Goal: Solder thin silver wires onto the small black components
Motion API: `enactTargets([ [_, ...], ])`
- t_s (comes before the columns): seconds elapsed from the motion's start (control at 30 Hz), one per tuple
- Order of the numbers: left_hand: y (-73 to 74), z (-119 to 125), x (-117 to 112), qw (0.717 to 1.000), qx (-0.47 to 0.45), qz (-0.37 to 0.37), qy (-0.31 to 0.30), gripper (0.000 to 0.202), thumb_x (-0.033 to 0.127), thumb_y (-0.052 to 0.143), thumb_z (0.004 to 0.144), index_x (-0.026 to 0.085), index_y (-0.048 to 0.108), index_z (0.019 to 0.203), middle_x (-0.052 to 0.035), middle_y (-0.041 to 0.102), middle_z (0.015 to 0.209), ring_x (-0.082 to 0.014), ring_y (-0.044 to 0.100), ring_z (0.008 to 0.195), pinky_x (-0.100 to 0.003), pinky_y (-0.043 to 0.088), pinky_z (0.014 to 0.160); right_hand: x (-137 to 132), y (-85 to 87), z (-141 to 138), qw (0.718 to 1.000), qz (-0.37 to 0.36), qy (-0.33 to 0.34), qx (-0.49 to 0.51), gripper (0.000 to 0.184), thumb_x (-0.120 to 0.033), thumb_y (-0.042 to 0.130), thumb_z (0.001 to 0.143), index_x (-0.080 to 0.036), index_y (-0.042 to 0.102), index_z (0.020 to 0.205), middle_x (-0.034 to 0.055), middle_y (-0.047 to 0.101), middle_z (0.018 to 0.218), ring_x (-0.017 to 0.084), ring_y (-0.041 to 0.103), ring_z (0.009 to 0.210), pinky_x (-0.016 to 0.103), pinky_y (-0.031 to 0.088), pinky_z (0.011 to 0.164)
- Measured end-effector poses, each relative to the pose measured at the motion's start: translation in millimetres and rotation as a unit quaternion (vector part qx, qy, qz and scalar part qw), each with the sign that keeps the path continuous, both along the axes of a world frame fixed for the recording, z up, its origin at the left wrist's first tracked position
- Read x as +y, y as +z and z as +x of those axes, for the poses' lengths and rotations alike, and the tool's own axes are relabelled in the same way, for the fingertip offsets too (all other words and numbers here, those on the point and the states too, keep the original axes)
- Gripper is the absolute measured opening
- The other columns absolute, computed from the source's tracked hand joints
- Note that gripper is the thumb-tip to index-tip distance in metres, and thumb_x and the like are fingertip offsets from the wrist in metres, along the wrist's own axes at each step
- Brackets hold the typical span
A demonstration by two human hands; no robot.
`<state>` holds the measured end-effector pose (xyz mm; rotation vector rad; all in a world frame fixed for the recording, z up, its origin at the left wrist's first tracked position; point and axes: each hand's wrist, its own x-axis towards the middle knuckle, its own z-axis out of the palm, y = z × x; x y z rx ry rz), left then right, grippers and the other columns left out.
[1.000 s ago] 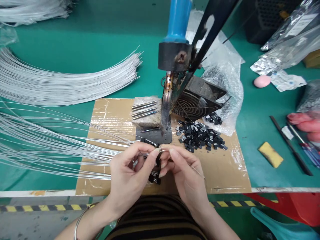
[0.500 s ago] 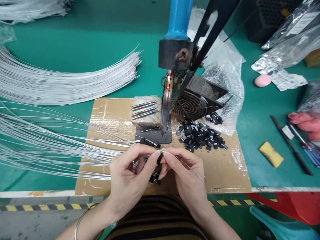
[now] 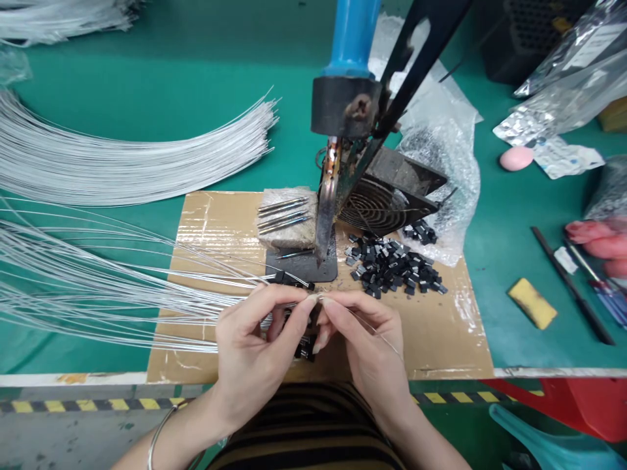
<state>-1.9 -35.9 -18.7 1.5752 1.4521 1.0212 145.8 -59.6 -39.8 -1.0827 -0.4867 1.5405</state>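
Over the front of the cardboard sheet point(image 3: 441, 333), my two hands meet fingertip to fingertip. My left hand point(image 3: 264, 339) is closed in a pinch, thumb against index finger, on a thin wire whose tip barely shows. My right hand point(image 3: 367, 333) pinches a thin silvery wire point(image 3: 379, 335), which trails back across that hand. White wires point(image 3: 191, 294) run in from the left and pass behind my left hand. Small black connectors point(image 3: 306, 348) lie below the fingertips, partly hidden by the hands. Just above stands a soldering iron point(image 3: 326, 219) with its tip pointing down.
A block point(image 3: 289, 235) with metal pins sits left of the iron tip. Behind the iron is a black fan point(image 3: 377, 205). Loose black connectors point(image 3: 392, 267) are heaped at right. A wire bundle point(image 3: 147, 166) lies at back left, a yellow sponge point(image 3: 532, 303) at far right.
The hands stay pinched together at nearly the same spot, with a very slight shift to the right. The fingertips sit a little differently; everything else is the same.
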Motion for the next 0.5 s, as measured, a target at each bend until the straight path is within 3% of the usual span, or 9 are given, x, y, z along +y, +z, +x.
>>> enactTargets([
  [0.27,2.4,1,-1,0.999,0.024,0.030,-0.015,0.015,0.011,0.076,0.093,0.026,0.076,0.090,0.0072,0.074,0.074,-0.0074,0.056,0.056,-0.021,0.044,0.054,0,0.7,4,1.000,-0.007,0.011,0.009,0.008,-0.030,0.084,0.092,-0.023,0.087,0.092,-0.0007,0.078,0.072,0.009,0.069,0.054,0.020,0.061,0.057],
  [0.4,4.7,-1,1,0.998,0.038,0.035,-0.032,0.015,0.010,0.075,0.092,0.024,0.075,0.088,0.0083,0.064,0.063,-0.0065,0.042,0.050,-0.022,0.033,0.046,6,4.8,12,0.998,-0.032,0.050,0.022,0.012,-0.032,0.087,0.089,-0.021,0.086,0.084,-0.0008,0.075,0.067,0.010,0.067,0.048,0.020,0.058,0.051],
  [0.5,5.4,-2,2,0.998,0.038,0.027,-0.041,0.014,0.011,0.076,0.092,0.024,0.075,0.087,0.0076,0.059,0.060,-0.0073,0.040,0.050,-0.022,0.029,0.045,11,7.1,19,0.995,-0.043,0.081,0.029,0.013,-0.031,0.088,0.087,-0.020,0.086,0.082,-0.0008,0.074,0.065,0.009,0.066,0.046,0.019,0.058,0.048],
])
